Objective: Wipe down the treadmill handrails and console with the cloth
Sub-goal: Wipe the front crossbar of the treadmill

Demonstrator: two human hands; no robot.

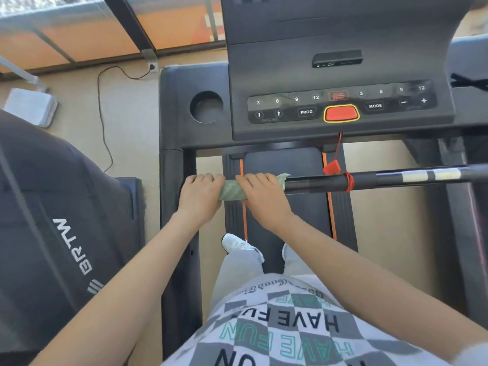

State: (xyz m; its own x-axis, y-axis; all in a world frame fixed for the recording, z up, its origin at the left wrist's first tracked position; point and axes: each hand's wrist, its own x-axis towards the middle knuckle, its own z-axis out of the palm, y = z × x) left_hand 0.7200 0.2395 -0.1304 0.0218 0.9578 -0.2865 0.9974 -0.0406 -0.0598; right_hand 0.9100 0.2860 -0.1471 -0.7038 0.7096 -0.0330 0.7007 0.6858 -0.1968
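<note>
On handrail (317, 182), left grip (201, 198), right grip (264, 199) hold cloth (232, 191).

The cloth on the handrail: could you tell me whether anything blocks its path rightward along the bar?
Yes. The cloth, gripped around the handrail by the left hand and right hand, would meet the red safety cord wound around the bar, with its clip beside it.

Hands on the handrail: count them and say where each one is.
2. The left hand grips the handrail near its left end; the right hand, just beside, grips the cloth wrapped round it.
</note>
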